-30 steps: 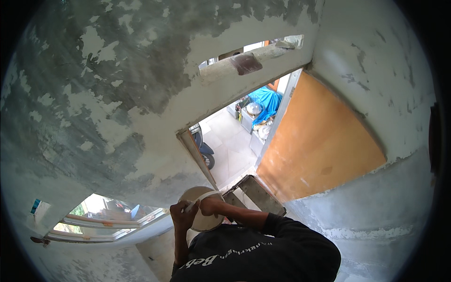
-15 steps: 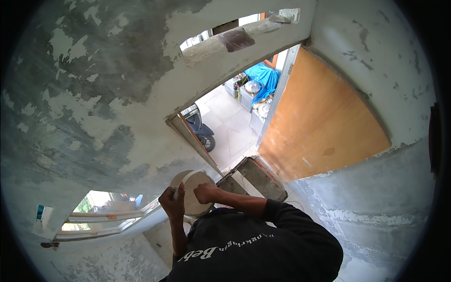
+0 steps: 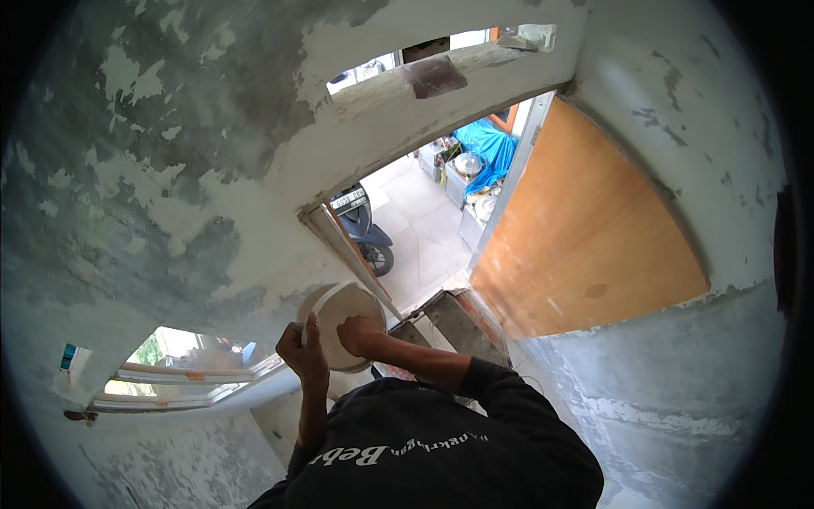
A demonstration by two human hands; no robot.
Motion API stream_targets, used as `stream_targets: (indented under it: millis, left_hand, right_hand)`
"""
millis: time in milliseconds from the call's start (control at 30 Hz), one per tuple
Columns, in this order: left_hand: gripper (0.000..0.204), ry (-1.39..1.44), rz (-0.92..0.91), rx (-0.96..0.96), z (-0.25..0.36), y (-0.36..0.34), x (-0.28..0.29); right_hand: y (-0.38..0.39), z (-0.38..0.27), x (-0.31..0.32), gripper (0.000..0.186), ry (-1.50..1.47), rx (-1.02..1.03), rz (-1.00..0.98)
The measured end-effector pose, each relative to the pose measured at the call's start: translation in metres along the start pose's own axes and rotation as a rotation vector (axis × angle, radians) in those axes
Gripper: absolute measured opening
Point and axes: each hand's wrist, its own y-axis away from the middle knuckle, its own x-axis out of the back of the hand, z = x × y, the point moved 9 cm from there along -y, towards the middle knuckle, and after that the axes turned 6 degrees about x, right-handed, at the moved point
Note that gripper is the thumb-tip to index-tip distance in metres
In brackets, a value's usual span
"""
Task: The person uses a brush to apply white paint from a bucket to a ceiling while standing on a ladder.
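A round beige bucket (image 3: 370,302) is in front of me, close to the plastered wall, with a pale handle band (image 3: 326,297) arching over its left side. My left hand (image 3: 307,346) is closed around the lower end of that band, thumb up. My right hand (image 3: 360,335) reaches across from the right and is closed over the bucket's opening. Its fingertips point down and are hidden, so what they hold, if anything, does not show. The bucket's inside looks evenly beige; I cannot tell how full it is.
Just right of the bucket stand dark, dirty rectangular slabs or trays (image 3: 466,327). Ahead is a doorway with an orange-brown door (image 3: 585,229) swung open. Beyond it are a parked scooter (image 3: 369,233) and a blue tarp (image 3: 487,148). A window opening (image 3: 191,365) is at left.
The bucket and both hands have shifted slightly up and left in view. My right hand has moved a little within the bucket's outline; my left keeps its grip.
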Motion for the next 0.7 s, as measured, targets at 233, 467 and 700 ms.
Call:
stream_targets:
  millis: [233, 467, 700]
  left_hand:
    - [0.038, -0.084, -0.028, 0.01, -0.004, 0.006, 0.002]
    - [0.041, -0.023, -0.018, 0.034, -0.002, 0.001, 0.001]
    - [0.041, 0.01, 0.021, 0.024, -0.001, -0.003, 0.009]
  right_hand:
    - [0.002, -0.016, -0.004, 0.022, -0.081, 0.102, -0.132]
    - [0.003, -0.01, 0.026, 0.02, -0.112, 0.077, 0.182]
    - [-0.003, -0.006, -0.009, 0.022, 0.268, -0.011, -0.118]
